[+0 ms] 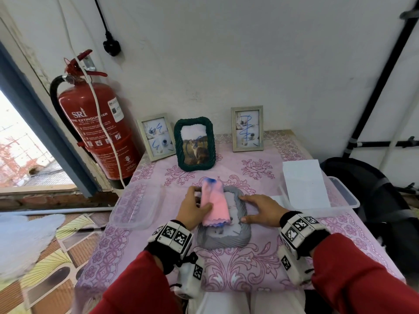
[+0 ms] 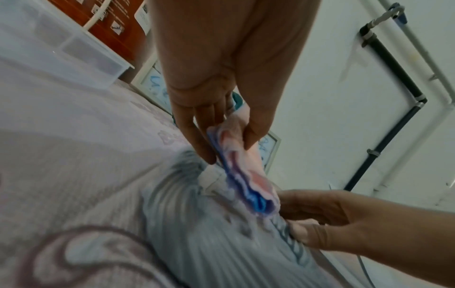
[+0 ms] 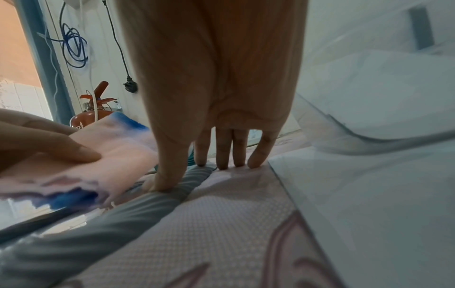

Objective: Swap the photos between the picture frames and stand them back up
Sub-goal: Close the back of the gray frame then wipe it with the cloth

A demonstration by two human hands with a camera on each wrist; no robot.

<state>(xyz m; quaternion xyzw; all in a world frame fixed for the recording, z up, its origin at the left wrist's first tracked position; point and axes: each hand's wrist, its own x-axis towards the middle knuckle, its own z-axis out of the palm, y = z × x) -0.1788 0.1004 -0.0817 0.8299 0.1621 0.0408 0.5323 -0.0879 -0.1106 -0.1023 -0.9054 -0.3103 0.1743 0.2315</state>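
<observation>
A grey ribbed picture frame (image 1: 226, 242) lies flat on the pink floral tablecloth (image 1: 249, 266), photo side up. My left hand (image 1: 197, 200) grips a folded pink cloth with blue edges (image 1: 215, 205) and holds it on the frame's glass. The right hand (image 1: 251, 208) lies flat with straight fingers on the frame's right rim. In the left wrist view the thumb and fingers of my left hand (image 2: 221, 140) pinch the cloth (image 2: 246, 171) above the frame (image 2: 197, 224). In the right wrist view my right hand's fingertips (image 3: 222, 163) press beside the rim (image 3: 123, 224). A dark green frame (image 1: 194, 143) stands behind.
Two pale wooden frames (image 1: 155, 137) (image 1: 247, 129) stand against the wall. A clear plastic tub (image 1: 133, 205) sits at the left, another (image 1: 342, 198) with white paper (image 1: 303, 182) at the right. A red fire extinguisher (image 1: 99, 128) stands past the table's left corner.
</observation>
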